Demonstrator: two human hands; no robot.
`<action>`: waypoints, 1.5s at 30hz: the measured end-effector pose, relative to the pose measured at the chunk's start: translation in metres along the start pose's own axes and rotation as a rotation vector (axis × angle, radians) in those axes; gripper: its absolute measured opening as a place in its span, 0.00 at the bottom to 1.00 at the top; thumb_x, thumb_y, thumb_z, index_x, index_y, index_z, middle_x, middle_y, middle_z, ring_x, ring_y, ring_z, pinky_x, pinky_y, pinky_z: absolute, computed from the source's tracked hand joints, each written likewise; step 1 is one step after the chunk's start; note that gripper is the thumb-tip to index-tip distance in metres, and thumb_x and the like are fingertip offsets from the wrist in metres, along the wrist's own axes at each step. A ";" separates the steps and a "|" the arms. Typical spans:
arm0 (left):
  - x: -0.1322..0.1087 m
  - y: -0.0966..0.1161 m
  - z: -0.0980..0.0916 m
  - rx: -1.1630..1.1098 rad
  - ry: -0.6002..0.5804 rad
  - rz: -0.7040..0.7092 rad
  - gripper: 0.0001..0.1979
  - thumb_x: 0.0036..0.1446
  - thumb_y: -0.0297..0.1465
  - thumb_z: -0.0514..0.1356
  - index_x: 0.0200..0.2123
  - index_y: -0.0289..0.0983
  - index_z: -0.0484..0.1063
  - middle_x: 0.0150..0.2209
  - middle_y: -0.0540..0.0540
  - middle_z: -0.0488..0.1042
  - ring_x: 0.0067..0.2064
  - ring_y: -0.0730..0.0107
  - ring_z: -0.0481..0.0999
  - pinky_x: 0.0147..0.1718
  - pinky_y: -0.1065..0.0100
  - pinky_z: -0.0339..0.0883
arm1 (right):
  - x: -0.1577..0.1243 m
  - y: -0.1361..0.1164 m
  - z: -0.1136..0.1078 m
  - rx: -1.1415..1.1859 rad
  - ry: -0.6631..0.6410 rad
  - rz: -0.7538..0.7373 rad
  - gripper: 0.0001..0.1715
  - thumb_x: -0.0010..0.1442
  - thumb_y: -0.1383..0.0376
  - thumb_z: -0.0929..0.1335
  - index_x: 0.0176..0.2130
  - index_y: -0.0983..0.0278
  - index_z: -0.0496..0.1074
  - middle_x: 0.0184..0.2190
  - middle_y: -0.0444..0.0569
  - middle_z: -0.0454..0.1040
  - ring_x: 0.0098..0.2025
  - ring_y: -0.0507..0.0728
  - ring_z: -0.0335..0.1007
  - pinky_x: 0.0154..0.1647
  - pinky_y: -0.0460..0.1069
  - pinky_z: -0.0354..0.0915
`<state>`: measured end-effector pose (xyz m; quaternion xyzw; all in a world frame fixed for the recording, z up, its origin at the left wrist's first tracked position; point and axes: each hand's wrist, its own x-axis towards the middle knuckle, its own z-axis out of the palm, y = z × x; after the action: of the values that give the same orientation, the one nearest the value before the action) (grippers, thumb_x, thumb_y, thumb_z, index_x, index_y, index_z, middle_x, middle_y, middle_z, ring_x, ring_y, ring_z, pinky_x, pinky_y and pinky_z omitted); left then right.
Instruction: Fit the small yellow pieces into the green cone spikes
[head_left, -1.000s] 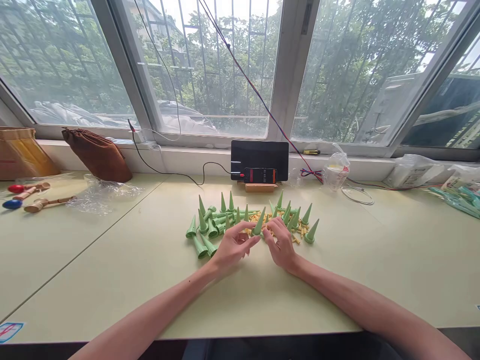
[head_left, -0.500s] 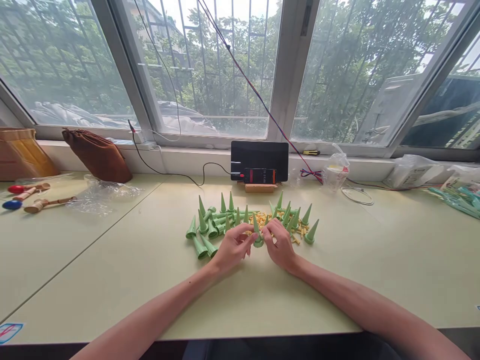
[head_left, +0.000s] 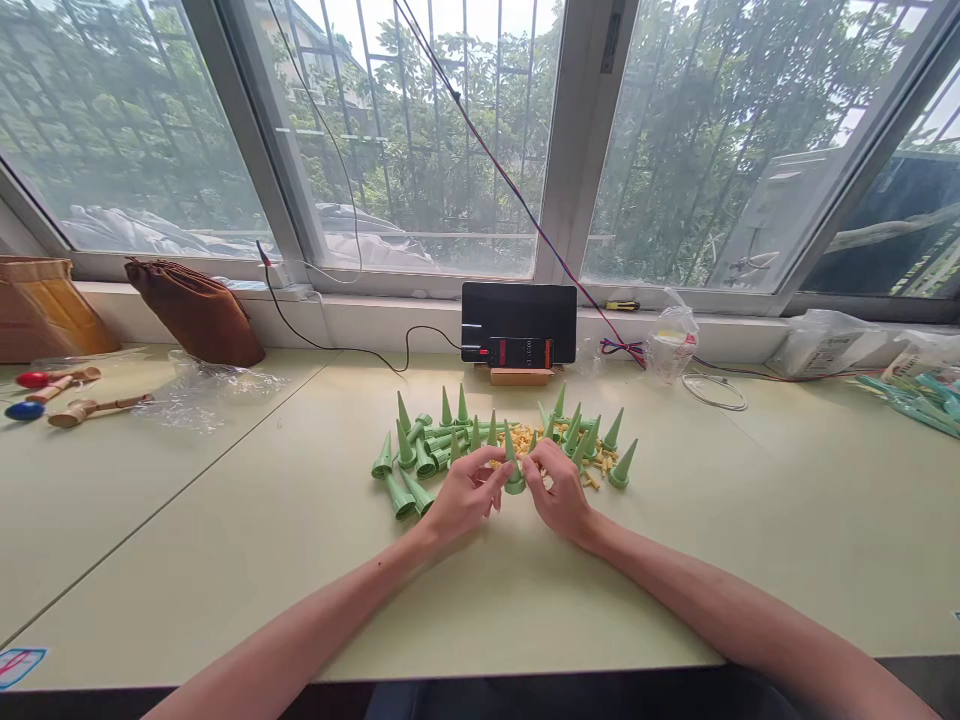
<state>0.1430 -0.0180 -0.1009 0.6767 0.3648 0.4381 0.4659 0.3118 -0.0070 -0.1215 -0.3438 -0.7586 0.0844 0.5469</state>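
Observation:
A heap of green plastic cones [head_left: 420,450] lies on the pale table [head_left: 225,540], some upright, some on their sides, with small yellow pieces [head_left: 525,437] scattered among them. Both hands meet at the front of the heap around one upright green cone [head_left: 512,465]. My left hand [head_left: 465,495] has its fingers curled, fingertips touching the cone's left side. On the cone's right, my right hand [head_left: 559,490] pinches its base. More upright cones [head_left: 621,465] stand to the right.
A phone on a wooden stand [head_left: 520,355] sits before a black panel [head_left: 519,318] at the window sill. A brown pouch [head_left: 196,312] and wooden toys [head_left: 67,395] lie at left, plastic bags [head_left: 673,342] and teal items [head_left: 919,400] at right.
The cone held tilted between my hands a second ago now stands upright, point up, and both hands have closed in slightly around its base.

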 end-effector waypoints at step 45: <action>0.002 0.004 -0.003 -0.235 -0.093 -0.217 0.17 0.58 0.44 0.61 0.29 0.36 0.66 0.17 0.55 0.63 0.18 0.77 0.66 0.16 0.75 0.59 | -0.004 0.002 -0.002 0.055 -0.034 -0.083 0.13 0.67 0.68 0.60 0.29 0.61 0.58 0.25 0.44 0.59 0.29 0.53 0.55 0.31 0.49 0.56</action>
<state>0.1409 -0.0162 -0.0961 0.5939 0.3600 0.3929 0.6027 0.3152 -0.0081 -0.1245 -0.2952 -0.7788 0.0883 0.5463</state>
